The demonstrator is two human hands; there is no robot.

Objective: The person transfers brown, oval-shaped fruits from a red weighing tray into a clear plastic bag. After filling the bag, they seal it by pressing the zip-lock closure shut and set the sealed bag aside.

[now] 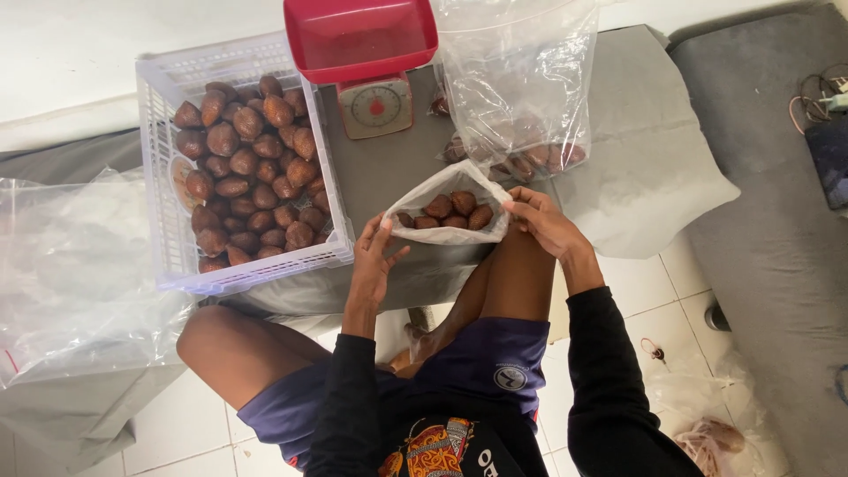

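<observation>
A small clear plastic bag [450,231] with several brown scaly fruits [452,210] in it rests on my right knee. My right hand [543,221] pinches the bag's right rim. My left hand [375,252] has its fingers spread against the bag's left rim, holding the mouth apart. To the left stands a white plastic crate [163,221] full of the same brown fruits [247,168].
A red-panned kitchen scale [371,62] stands behind the bag on a grey mat [636,150]. A large clear bag [521,88] with some fruits stands at its right. More clear plastic [79,265] lies at left. A grey cushion [777,177] is at right.
</observation>
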